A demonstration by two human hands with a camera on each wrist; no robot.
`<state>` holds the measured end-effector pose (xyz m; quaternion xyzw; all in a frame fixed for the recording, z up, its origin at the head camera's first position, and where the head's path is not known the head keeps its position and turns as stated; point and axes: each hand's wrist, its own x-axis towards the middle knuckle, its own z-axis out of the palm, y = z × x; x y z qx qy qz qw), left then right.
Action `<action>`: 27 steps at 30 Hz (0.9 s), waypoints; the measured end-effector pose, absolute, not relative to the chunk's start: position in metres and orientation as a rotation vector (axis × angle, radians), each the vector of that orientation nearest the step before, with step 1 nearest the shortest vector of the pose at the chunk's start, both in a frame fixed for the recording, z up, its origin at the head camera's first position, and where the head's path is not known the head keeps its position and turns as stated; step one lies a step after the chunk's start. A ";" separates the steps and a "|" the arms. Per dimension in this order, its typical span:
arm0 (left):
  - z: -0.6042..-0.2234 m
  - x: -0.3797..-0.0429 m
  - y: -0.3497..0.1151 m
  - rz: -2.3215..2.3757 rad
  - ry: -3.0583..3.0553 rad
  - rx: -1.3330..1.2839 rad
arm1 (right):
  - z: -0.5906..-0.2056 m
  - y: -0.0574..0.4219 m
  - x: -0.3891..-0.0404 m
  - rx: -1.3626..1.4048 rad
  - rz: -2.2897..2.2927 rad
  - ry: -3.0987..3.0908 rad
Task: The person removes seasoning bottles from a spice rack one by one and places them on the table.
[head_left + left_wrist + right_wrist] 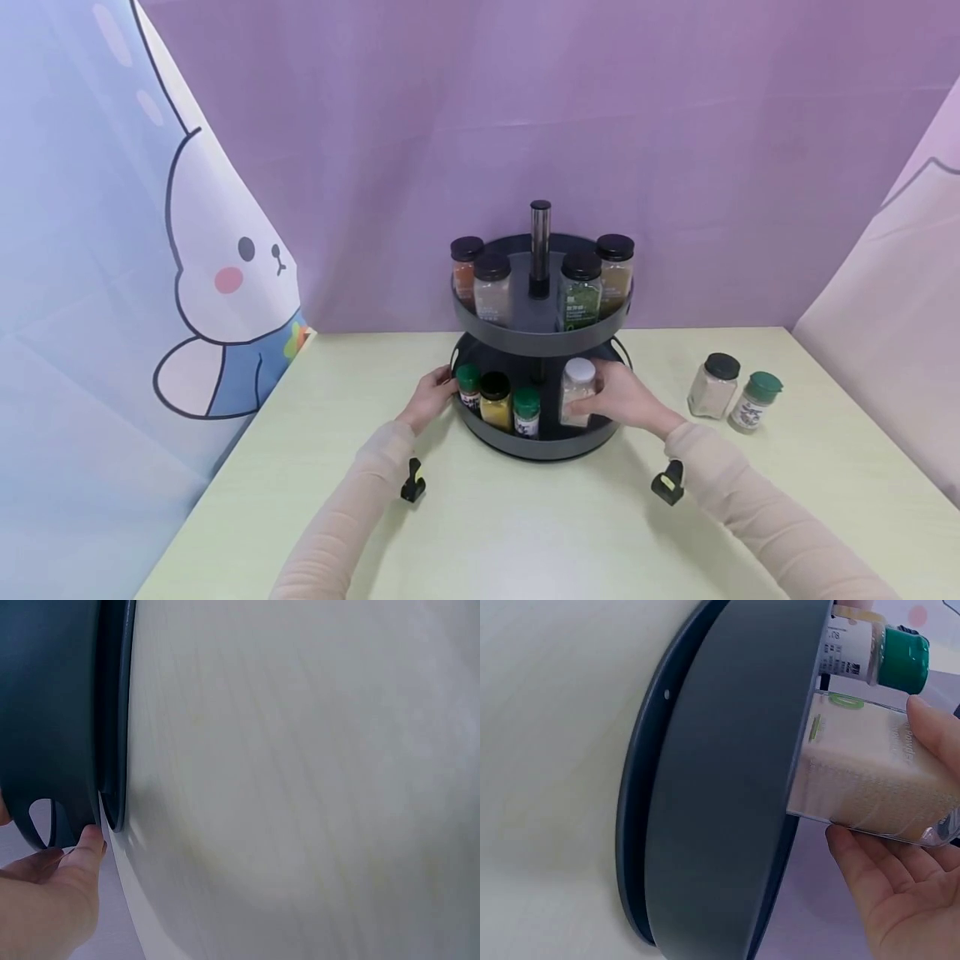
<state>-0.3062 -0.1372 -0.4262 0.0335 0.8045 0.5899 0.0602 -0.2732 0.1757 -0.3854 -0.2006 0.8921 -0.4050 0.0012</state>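
A dark two-tier round spice rack (540, 451) stands on the table. My right hand (621, 395) grips a clear square jar with a white lid (578, 371) inside the lower tier, at its right front. In the right wrist view, pale powder fills this jar (870, 769), with the thumb on one side and fingers on the other. My left hand (431, 398) holds the lower tier's left rim, beside an oval cutout in the left wrist view. Left of the held jar sit a green-capped shaker (527, 404), a black-lidded yellow spice jar (495, 400) and another green-capped shaker (468, 379).
Several black-lidded jars, including one of green herbs (580, 296), stand on the upper tier around the metal post (540, 242). On the table to the right are a black-lidded jar (714, 387) and a green-capped shaker (753, 404). A purple curtain (375, 167) hangs behind.
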 end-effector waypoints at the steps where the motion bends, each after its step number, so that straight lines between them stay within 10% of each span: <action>1: -0.427 -0.306 -0.137 1.781 2.445 0.105 | -0.384 0.176 -0.273 -0.630 -1.269 2.807; 27: -0.415 -0.295 -0.135 1.759 2.462 0.130 | -0.368 0.205 -0.270 -0.470 -1.171 2.904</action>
